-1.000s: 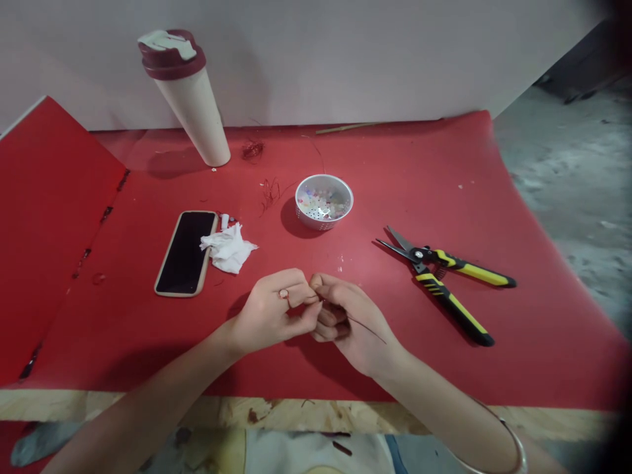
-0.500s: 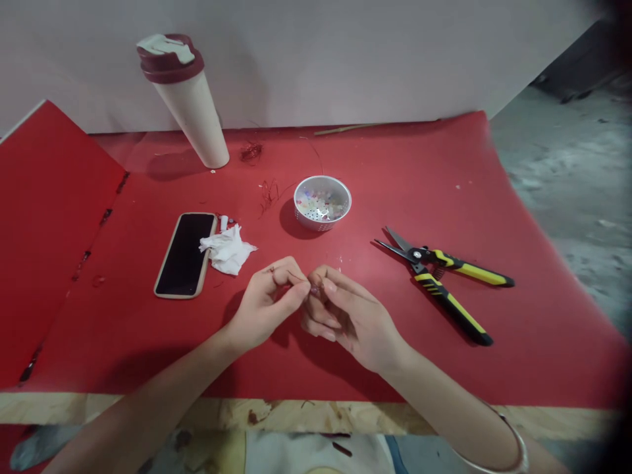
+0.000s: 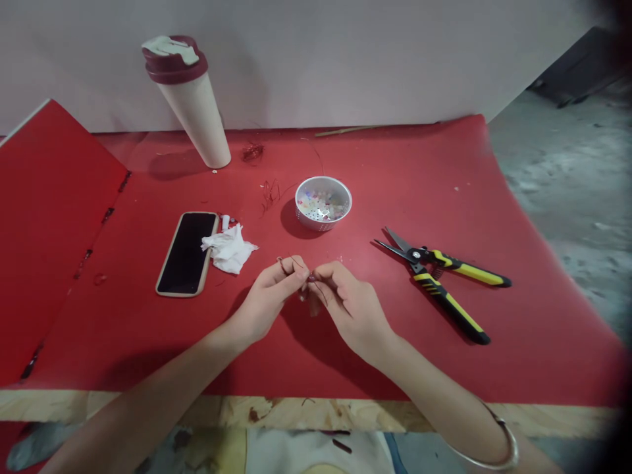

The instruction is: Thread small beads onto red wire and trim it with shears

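My left hand (image 3: 269, 299) and my right hand (image 3: 348, 306) meet fingertip to fingertip just above the red table cover (image 3: 518, 289). Both are pinched on a thin dark red wire (image 3: 291, 264) that loops up over the left fingers. A tiny bead-like piece (image 3: 311, 279) sits on the wire between the two pinches. A small white perforated bowl (image 3: 323, 202) with several coloured beads stands just beyond the hands.
Yellow-and-black snips (image 3: 444, 280) lie open to the right. A phone (image 3: 186, 251) lies face up at the left beside a crumpled tissue (image 3: 228, 249). A cream tumbler with a maroon lid (image 3: 190, 99) stands at the back. Wire scraps (image 3: 253, 153) lie near it.
Both hands have lifted slightly away from me and uncurled from a tight cluster into a fingertip pinch. The wire loop now shows above my left fingers.
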{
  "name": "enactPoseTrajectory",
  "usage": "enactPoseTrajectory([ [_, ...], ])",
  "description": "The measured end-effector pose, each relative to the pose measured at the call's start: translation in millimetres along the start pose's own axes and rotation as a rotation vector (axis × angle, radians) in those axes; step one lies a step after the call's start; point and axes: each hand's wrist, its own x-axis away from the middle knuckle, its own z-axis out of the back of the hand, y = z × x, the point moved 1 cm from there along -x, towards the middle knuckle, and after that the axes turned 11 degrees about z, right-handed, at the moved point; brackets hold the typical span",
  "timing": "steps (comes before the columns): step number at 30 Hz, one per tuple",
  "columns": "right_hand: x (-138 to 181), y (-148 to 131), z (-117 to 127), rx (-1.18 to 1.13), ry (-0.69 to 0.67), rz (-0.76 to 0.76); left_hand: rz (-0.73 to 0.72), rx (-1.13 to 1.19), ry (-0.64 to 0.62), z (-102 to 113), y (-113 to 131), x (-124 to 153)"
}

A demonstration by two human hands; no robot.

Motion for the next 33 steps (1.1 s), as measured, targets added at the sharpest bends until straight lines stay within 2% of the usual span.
enactPoseTrajectory([
  [7, 1.4, 0.3, 2.6, 0.164, -0.040, 0.118, 0.021, 0.054, -0.109, 0.2, -1.1, 2.5],
  [19, 0.5, -2.8, 4.7, 0.401, -0.045, 0.342, 0.116, 0.110, -0.211, 2.9, 0.4, 1.1],
  [25, 1.3, -4.1, 6.2, 0.319, -0.052, 0.295, 0.150, 0.133, -0.235, 7.1, -1.7, -0.9],
  [33, 2.0, -3.0, 9.4, 0.092, -0.050, 0.118, 0.046, 0.000, -0.251, 2.1, -0.1, 1.1],
])
